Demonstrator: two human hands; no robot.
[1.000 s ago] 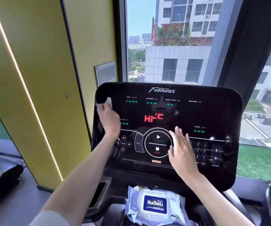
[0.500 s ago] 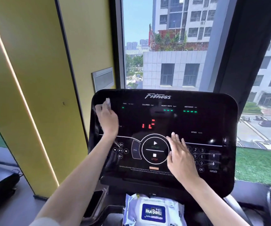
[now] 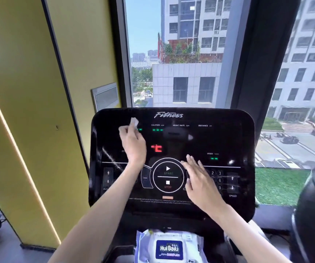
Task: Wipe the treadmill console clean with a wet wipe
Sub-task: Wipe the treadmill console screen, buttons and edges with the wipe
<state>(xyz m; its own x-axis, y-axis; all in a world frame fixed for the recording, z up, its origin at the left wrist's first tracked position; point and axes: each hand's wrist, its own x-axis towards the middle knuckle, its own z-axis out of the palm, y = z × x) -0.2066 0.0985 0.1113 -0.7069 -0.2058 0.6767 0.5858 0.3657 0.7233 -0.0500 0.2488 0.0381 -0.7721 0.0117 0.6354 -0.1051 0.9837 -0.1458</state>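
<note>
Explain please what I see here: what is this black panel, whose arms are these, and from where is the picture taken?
There is no robot here, only a person's two bare arms. The camera sits on the person's head and looks forward and down. The black panel is a treadmill console with display lights, a start and stop ring and number keys. The left hand holds a small white wet wipe against the console's upper left part. The right hand rests flat, fingers straight, beside that ring and holds nothing. Below the console lies a pack of wipes. Behind is a window with buildings outside.
</note>
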